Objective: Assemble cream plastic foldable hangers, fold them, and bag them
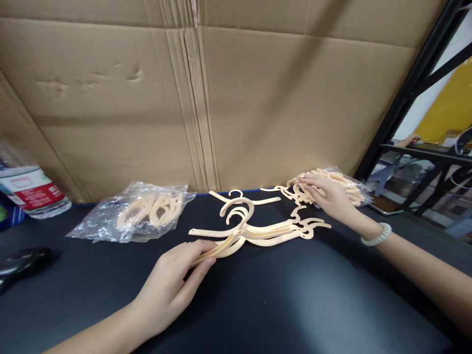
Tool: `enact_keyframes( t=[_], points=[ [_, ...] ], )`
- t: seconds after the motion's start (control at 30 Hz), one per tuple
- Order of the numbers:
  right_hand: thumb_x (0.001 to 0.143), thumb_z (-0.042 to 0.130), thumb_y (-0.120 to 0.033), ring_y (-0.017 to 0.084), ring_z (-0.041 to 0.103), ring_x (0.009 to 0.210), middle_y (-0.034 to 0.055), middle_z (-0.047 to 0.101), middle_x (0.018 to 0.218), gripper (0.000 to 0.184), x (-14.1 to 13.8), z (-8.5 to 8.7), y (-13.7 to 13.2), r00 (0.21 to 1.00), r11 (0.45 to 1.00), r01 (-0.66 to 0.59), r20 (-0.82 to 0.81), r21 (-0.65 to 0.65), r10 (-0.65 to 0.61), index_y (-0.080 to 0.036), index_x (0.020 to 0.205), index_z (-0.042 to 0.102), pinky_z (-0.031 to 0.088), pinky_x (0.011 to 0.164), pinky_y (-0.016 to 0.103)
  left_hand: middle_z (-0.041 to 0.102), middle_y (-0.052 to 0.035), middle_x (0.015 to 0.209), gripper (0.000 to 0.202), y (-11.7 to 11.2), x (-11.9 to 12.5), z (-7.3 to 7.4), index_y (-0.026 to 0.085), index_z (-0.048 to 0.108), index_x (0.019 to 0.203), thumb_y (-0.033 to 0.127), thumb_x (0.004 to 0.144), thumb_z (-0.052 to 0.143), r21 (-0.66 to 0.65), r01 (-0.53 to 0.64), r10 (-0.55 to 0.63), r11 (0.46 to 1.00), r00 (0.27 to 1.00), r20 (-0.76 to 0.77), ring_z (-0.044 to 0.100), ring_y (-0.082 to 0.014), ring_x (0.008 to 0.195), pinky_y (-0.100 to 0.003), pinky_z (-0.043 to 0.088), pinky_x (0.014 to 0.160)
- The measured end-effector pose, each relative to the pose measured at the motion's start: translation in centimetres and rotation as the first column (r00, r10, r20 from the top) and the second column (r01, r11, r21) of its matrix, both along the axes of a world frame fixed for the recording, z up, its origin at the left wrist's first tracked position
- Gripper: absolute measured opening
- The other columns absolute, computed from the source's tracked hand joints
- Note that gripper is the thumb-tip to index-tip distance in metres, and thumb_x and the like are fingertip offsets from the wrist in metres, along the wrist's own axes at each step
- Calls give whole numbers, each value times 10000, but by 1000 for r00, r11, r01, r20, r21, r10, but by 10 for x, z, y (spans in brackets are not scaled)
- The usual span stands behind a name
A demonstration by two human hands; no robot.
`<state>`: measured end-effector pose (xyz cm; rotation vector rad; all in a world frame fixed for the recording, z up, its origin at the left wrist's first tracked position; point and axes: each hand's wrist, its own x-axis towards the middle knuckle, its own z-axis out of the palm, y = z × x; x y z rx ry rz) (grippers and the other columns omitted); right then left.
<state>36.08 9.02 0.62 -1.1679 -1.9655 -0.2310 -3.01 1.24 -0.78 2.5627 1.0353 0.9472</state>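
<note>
My left hand (pixel 179 278) pinches one arm of a cream plastic clothes hanger (pixel 241 227), with the hanger's hook pointing up. This hanger lies over several like hangers stacked on the black table, so their outlines partly merge. Behind them lies another cream hanger (pixel 263 201) with its hook toward the cardboard. At the right back, my right hand (pixel 330 194) reaches over a pile of loose cream plastic pieces (pixel 352 189) on clear plastic. Its fingers are stretched out and touch the pieces; the fingertips are partly lost among them.
A clear plastic bag (pixel 106 223) with cream curved parts lies at the left back. Further left stand a bottle with a red and white label (pixel 35 189) and a black object (pixel 24 260). Cardboard (pixel 258 98) walls off the back; a black metal frame (pixel 401 103) rises at right.
</note>
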Motion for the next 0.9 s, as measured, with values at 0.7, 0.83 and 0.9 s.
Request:
enact_keyframes(
  t=[0.7,0.83,0.9],
  points=[
    [648,843,-334,157,659,753,12,615,935,401,-59,6,-40,511,788,-536,-859,-302,18,-239,948,596,573,777,359,711,-9,857,171,-1,2,5,217,605,1051,238,973,455,-70,6,-1,998,997,83,668,-148,723,-203,509,632],
    [609,862,-272,141,646,740,-13,584,910,563,-62,2,-42,422,720,-610,-905,-331,-58,-276,1098,585,567,795,351,709,-5,844,176,-2,2,6,217,613,1054,249,974,459,-55,-3,7,998,997,80,658,-146,697,-211,502,640],
    [602,867,-283,147,643,749,-18,588,837,514,-63,2,-43,415,680,-641,-906,-355,-82,-246,1053,621,558,816,346,709,-5,842,183,-2,2,6,218,614,1060,255,976,455,-49,-8,12,999,997,74,652,-146,689,-217,499,644]
  ],
)
